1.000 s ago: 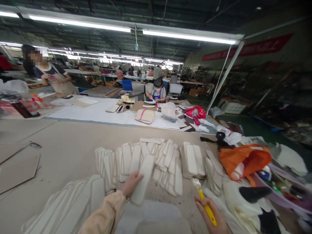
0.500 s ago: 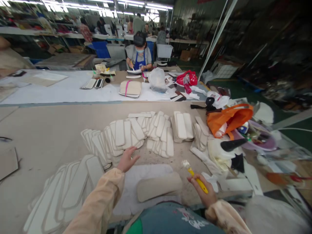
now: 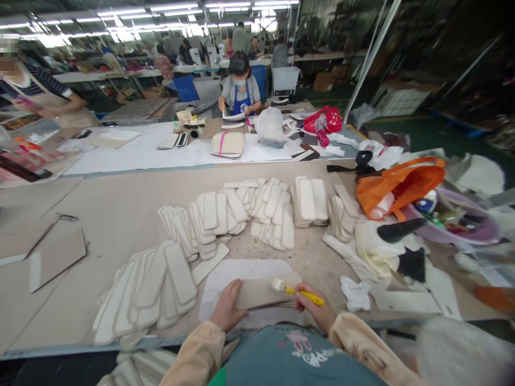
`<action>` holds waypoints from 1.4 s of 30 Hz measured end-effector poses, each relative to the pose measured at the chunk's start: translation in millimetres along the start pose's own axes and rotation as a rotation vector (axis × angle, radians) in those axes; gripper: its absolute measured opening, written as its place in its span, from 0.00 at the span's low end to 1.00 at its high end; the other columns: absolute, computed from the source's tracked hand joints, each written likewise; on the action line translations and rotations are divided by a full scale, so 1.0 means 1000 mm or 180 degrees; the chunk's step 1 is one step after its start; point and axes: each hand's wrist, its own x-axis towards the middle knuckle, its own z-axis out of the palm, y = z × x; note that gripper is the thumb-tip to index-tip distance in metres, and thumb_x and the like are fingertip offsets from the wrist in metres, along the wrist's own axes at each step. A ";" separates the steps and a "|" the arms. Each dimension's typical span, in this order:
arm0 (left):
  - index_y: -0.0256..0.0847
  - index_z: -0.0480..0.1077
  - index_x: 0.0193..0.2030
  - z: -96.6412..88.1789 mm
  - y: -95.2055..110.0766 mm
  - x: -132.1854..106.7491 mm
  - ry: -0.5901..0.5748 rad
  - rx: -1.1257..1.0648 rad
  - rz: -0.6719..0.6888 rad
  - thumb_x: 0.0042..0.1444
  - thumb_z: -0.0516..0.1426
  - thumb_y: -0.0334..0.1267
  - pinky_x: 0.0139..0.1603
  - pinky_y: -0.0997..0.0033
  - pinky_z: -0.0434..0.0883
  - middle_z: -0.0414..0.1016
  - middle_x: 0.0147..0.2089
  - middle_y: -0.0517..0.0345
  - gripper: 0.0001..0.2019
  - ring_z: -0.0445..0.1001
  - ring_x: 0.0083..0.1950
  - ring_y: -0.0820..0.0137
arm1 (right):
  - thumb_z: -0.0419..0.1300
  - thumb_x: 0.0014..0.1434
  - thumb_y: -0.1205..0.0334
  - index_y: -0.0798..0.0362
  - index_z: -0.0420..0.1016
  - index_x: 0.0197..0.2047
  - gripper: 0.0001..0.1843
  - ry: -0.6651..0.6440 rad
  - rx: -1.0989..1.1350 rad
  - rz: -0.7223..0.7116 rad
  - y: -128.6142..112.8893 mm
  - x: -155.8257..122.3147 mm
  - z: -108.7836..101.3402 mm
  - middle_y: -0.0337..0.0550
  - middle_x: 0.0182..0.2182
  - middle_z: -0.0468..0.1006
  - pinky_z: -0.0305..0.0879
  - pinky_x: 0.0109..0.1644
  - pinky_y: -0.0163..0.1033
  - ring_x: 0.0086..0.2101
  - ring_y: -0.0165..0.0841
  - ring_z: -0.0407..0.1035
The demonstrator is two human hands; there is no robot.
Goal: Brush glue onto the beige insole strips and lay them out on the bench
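Observation:
A tan oblong insole-shaped piece (image 3: 261, 292) lies on a white pad (image 3: 225, 279) at the near table edge. My left hand (image 3: 227, 309) presses its left end, fingers curled over the edge. My right hand (image 3: 313, 306) grips a yellow-handled brush (image 3: 295, 290), whose bristles rest on the piece's upper right part. Fanned rows of pale oblong pieces (image 3: 161, 284) lie to the left, and more pale pieces (image 3: 245, 212) lie beyond the pad.
An orange bag (image 3: 396, 185), a purple basin (image 3: 475, 228), a black shoe part (image 3: 398, 229) and white cloths (image 3: 356, 294) crowd the right. Cardboard sheets (image 3: 56, 257) lie at left. A seated person (image 3: 240, 88) works at the far table; another person (image 3: 36, 91) stands at left.
My left hand let go of a pale piece beyond the pad and came back onto the tan piece. The brush moved from the air down onto that piece.

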 end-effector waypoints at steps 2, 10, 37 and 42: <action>0.40 0.55 0.61 0.000 0.000 0.000 0.0003 -0.0082 -0.0068 0.37 0.64 0.36 0.65 0.46 0.54 0.57 0.63 0.40 0.41 0.56 0.65 0.52 | 0.54 0.57 0.47 0.51 0.70 0.32 0.16 -0.0132 0.0061 -0.0041 0.001 0.007 0.010 0.37 0.20 0.73 0.65 0.28 0.35 0.22 0.30 0.66; 0.40 0.56 0.59 0.003 -0.006 0.001 0.0091 -0.0214 0.0106 0.38 0.62 0.33 0.64 0.48 0.57 0.60 0.61 0.44 0.38 0.58 0.63 0.54 | 0.55 0.58 0.56 0.51 0.70 0.34 0.08 -0.0743 0.0012 -0.0088 -0.001 0.036 0.064 0.35 0.20 0.74 0.66 0.29 0.33 0.22 0.28 0.67; 0.38 0.54 0.62 0.007 -0.030 -0.004 0.0281 0.0067 0.0454 0.44 0.61 0.38 0.62 0.51 0.62 0.62 0.61 0.43 0.37 0.61 0.62 0.56 | 0.46 0.63 0.60 0.53 0.71 0.39 0.14 0.0495 -0.3406 -0.0602 -0.008 -0.003 -0.002 0.45 0.29 0.77 0.61 0.35 0.37 0.32 0.36 0.73; 0.41 0.55 0.61 0.008 -0.036 -0.005 0.0270 -0.0099 0.0455 0.45 0.62 0.39 0.62 0.51 0.62 0.63 0.61 0.45 0.36 0.62 0.62 0.57 | 0.49 0.58 0.66 0.55 0.72 0.38 0.11 -0.0314 -0.4149 -0.0495 -0.006 0.006 0.035 0.47 0.27 0.77 0.59 0.29 0.36 0.29 0.39 0.73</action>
